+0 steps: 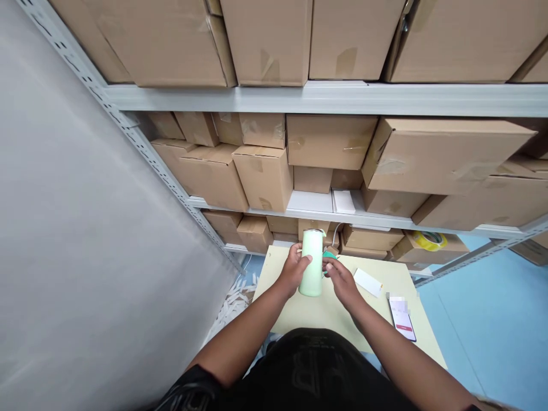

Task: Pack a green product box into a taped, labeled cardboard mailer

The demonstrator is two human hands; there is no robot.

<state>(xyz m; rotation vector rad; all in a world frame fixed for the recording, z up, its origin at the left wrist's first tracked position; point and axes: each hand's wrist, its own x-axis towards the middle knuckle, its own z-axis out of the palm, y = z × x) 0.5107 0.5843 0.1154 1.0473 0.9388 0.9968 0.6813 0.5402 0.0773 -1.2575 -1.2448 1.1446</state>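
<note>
A tall pale green cylinder, like a tumbler, stands upright over a small cream table. My left hand wraps round its left side. My right hand is closed at its right side, pinching a small green piece against it. What that green piece is I cannot make out.
A white card and a phone lie on the table's right part. A metal shelf rack full of cardboard boxes stands close behind. A yellow tape roll rests on a lower box. White scraps litter the blue floor at left.
</note>
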